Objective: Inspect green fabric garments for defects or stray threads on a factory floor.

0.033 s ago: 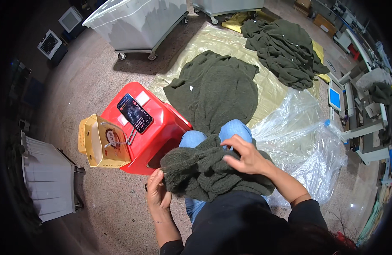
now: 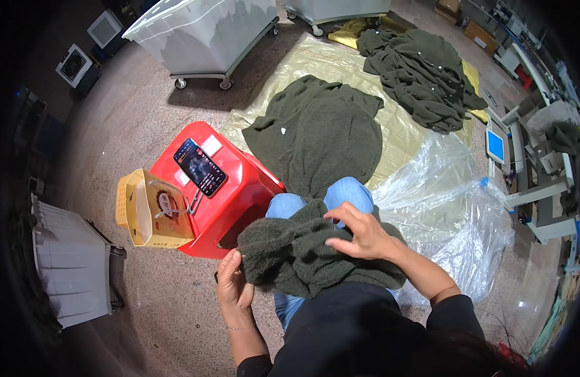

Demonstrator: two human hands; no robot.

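Observation:
A dark green fuzzy knit garment (image 2: 315,251) lies bunched across my lap. At its left edge my left hand (image 2: 230,276) is closed, pinching the fabric between thumb and fingertips. My right hand (image 2: 365,235) is over the middle of the garment, its fingers curled and its thumb held apart from them. A small shiny bit shows under the curled fingers; what it belongs to is hidden. Beyond my knees a larger spread of the same dark green knit fabric (image 2: 321,129) lies on a yellowish sheet, with a small white spot on it.
To my left, a red plastic stool (image 2: 239,188) bears a lit phone (image 2: 200,167) and a yellow basket (image 2: 170,232) at its edge. Clear plastic (image 2: 453,251) lies at right. Another green garment pile (image 2: 422,75) and a wheeled grey bin (image 2: 202,38) are farther off.
My right hand has shifted very slightly, its thumb a little to the left over the garment. My left hand stays on the garment's edge.

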